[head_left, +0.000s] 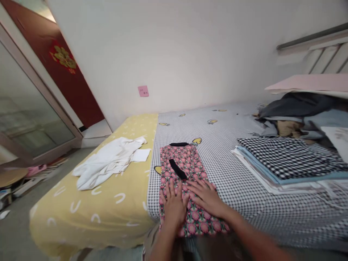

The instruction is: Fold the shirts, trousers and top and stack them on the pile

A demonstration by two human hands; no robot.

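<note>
A pink flowered garment (195,165) with black trim lies folded into a long rectangle on the bed, near its front edge. A black band (177,169) crosses its upper part at a slant. My left hand (174,204) rests flat on the cloth, fingers spread, just below that band. Flat on the garment's right side is my right hand (208,197), its fingers apart and pointing up and left. Neither hand grips anything.
A crumpled white garment (108,159) lies on the yellow sheet (136,203) at left. Folded clothes with a black-and-white checked one on top (290,156) sit at right. Behind them is a pile of dark clothes (299,105) under a pink board (312,83).
</note>
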